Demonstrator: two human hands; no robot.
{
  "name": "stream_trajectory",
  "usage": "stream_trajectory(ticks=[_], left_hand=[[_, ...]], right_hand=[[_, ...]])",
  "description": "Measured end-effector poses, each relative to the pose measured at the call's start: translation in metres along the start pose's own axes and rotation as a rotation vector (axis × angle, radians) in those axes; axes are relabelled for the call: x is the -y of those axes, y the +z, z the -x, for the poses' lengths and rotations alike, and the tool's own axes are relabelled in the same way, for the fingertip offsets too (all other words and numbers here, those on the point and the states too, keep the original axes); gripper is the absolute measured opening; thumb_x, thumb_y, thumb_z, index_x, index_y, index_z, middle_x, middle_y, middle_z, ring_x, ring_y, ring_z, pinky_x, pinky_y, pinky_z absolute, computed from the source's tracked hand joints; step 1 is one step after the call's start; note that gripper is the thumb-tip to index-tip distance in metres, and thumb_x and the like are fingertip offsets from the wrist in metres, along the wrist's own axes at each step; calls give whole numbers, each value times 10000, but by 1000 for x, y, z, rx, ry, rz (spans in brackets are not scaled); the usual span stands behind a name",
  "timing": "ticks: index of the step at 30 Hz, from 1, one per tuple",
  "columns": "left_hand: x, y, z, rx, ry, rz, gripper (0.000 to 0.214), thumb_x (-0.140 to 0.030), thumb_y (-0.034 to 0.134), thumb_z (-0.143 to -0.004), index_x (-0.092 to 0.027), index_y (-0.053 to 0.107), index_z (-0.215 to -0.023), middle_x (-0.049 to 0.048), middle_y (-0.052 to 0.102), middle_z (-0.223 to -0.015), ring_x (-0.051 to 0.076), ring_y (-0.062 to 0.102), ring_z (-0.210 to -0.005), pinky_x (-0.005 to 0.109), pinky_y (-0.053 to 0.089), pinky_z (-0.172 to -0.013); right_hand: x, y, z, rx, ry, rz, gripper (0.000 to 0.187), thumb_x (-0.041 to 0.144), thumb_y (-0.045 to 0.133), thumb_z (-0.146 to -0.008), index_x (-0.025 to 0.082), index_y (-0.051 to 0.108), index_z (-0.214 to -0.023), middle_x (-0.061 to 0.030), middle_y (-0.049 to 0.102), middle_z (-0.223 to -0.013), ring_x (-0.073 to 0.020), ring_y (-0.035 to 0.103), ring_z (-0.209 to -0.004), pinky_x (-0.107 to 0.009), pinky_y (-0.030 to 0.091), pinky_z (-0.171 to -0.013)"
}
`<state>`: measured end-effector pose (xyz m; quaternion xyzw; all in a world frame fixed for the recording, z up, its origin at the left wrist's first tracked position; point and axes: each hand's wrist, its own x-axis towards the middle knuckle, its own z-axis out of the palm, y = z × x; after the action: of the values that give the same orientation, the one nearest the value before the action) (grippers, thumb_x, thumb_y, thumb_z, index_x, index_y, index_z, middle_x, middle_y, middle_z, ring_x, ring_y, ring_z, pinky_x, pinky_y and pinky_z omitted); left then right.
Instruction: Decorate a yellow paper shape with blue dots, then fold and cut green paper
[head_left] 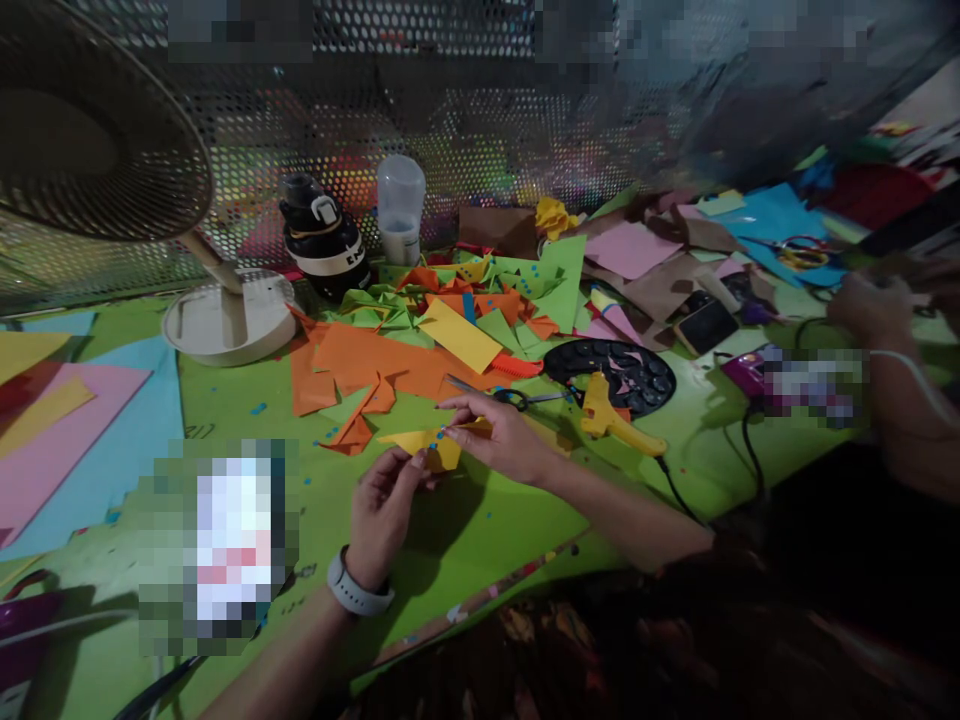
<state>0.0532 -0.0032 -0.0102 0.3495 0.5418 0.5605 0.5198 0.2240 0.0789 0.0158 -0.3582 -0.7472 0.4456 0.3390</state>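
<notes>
Between my hands, just above the green table, is a small piece of yellow paper (448,457) with tiny blue dots on it. My left hand (391,497), with a grey watch band at the wrist, pinches its near left edge. Thumb and fingertips of my right hand (499,437) close on its upper right part. Beyond my hands lie scissors (551,396) and a sheet of orange paper (382,360). A yellow glue gun (619,420) rests right of my right hand, partly over a black palette tray (645,375).
Paper scraps (517,290) spread across the back. A fan (232,330), a black bottle (322,240) and a clear bottle (401,210) stand by the mesh wall. Large coloured sheets (105,410) lie left. Another person's hand (874,305) is at right, near a power strip (750,375).
</notes>
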Motion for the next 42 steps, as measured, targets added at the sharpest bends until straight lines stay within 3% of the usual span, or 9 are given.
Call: stream_trajectory(ticks=[15, 20, 24, 28, 32, 34, 37, 39, 42], left_hand=[[0, -2, -4, 2, 38, -86, 284, -440, 768, -738, -160, 721, -739, 22, 696, -698, 133, 594, -638, 239, 483, -615], [5, -7, -8, 28, 11, 4, 374, -540, 682, -792, -171, 707, -741, 6, 656, -656, 131, 592, -613, 253, 497, -643], [5, -5, -10, 20, -46, 79, 283, -455, 776, -728, -183, 705, -761, -8, 665, -703, 120, 608, -651, 223, 500, -636], [4, -5, -10, -33, -70, 105, 269, -412, 819, -686, -179, 718, -777, -15, 676, -744, 99, 612, -665, 187, 499, -613], [-3, -5, -10, -115, -122, 183, 292, -392, 846, -647, -170, 709, -779, -28, 667, -721, 90, 616, -657, 183, 524, -609], [-9, -5, -11, -137, -138, 243, 294, -366, 866, -614, -162, 687, -728, -40, 646, -676, 90, 617, -647, 188, 535, -603], [-16, -5, -13, -159, -157, 320, 323, -331, 899, -540, -166, 671, -698, -48, 645, -654, 103, 633, -637, 217, 559, -598], [-19, -5, -14, -175, -161, 332, 340, -328, 908, -515, -172, 675, -707, -47, 656, -658, 117, 649, -645, 237, 573, -600], [-19, -5, -13, -180, -155, 315, 326, -340, 898, -545, -170, 677, -715, -38, 663, -682, 120, 659, -666, 240, 580, -612]], right_hand=[[2, 7, 3, 63, 61, -182, 409, 267, 613, -881, 200, 570, -1282, -10, 622, -873, -138, 611, -822, -272, 530, -762], [-6, -3, -6, 105, 128, -240, 457, 327, 691, -827, 165, 595, -1243, -11, 618, -850, -135, 590, -793, -280, 504, -755], [-12, -3, -12, 116, 137, -198, 463, 320, 683, -828, 154, 591, -1250, -22, 643, -867, -142, 613, -817, -294, 509, -782], [-5, -15, -6, 38, -41, 111, 482, 338, 668, -855, 166, 566, -1293, -95, 677, -1104, -188, 647, -952, -360, 510, -886], [7, -61, 31, -170, -236, 566, 393, 359, 557, -942, 205, 567, -1304, -105, 652, -1244, -236, 589, -1155, -419, 459, -1008], [5, -91, 60, -296, -165, 765, 400, 324, 505, -961, 191, 541, -1336, -113, 648, -1242, -245, 579, -1162, -429, 453, -1019], [-10, -129, 101, -264, 133, 1030, 490, 311, 544, -907, 136, 514, -1364, -157, 608, -1289, -319, 556, -1181, -501, 445, -1017], [-24, -140, 119, -155, 324, 1121, 609, 301, 599, -837, 109, 471, -1400, -182, 585, -1309, -361, 545, -1185, -527, 463, -987], [-45, -138, 128, -116, 425, 1186, 641, 233, 553, -824, 101, 418, -1436, -178, 564, -1315, -341, 544, -1195, -478, 488, -970]])
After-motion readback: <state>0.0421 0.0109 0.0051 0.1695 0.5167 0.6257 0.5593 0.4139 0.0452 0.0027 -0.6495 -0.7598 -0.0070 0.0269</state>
